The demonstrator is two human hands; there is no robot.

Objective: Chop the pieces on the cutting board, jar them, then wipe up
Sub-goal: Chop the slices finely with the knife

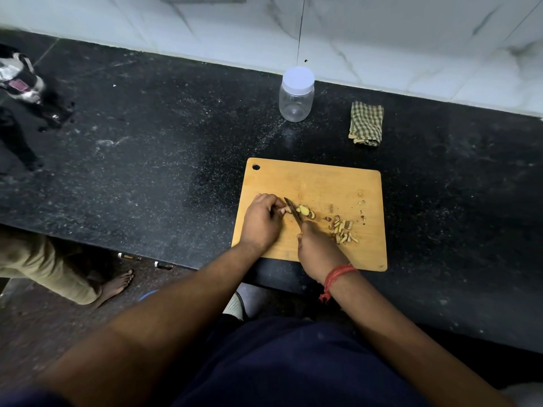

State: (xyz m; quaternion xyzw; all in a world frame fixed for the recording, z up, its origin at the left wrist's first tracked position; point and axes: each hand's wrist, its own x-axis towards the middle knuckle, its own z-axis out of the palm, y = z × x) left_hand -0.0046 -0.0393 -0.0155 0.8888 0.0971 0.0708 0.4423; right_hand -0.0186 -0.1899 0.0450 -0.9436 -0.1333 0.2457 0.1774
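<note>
A wooden cutting board [323, 183] lies on the black counter. On it my left hand [261, 221] pinches a small yellowish piece [304, 212] at its left end. My right hand [317, 248] grips a knife [292, 210], and the blade rests across that piece. To the right of the knife sits a heap of chopped bits [342, 230]. A clear plastic jar [296, 96] with a white lid on stands behind the board. A folded checked cloth [366, 123] lies to the jar's right.
The black stone counter [147, 142] runs left and right, with a white tiled wall [382, 30] behind it. A few loose crumbs [362, 201] lie on the board's right side. Another person's leg and bare foot [114, 284] stand on the floor at the left.
</note>
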